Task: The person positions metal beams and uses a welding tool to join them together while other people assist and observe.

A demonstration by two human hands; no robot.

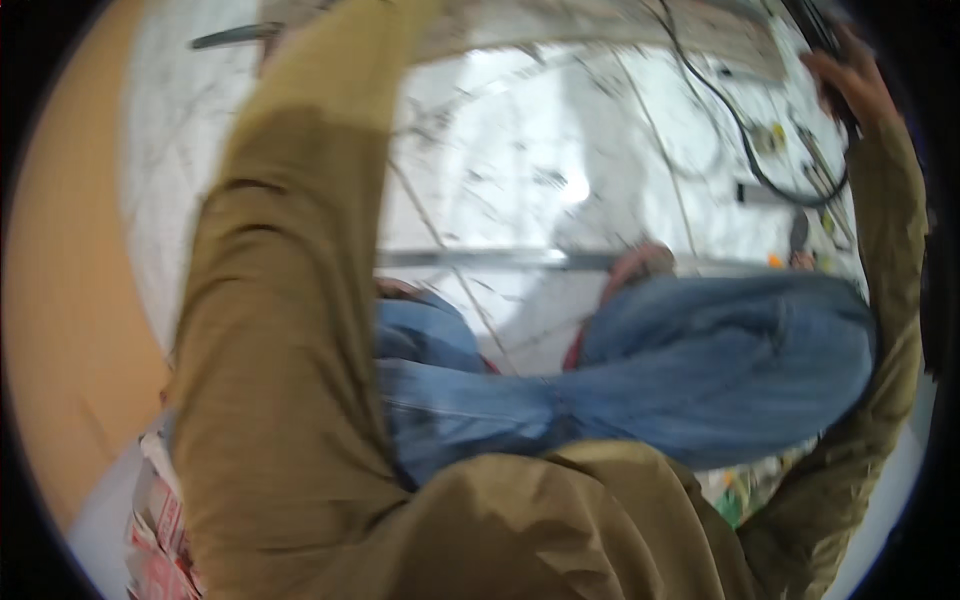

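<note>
At the upper right, my right hand (862, 88) is closed around a black, elongated object (815, 28), which runs out past the top edge. Its kind is not clear. A black cable (745, 140) loops down from the top and curves back up beside this hand. My left arm (290, 250) reaches up the left side in a brown sleeve, and its hand lies beyond the top edge. Beside that sleeve, a dark, narrow object (235, 37) sticks out sideways; I cannot make out what it is.
A wooden board (600, 25) lies across the far side of the marble-patterned floor (480, 150). A long metal strip (480, 259) crosses in front of my bent legs and foot (640, 265). Several small tools and parts (815, 160) lie at right. A tan panel (70, 250) stands left.
</note>
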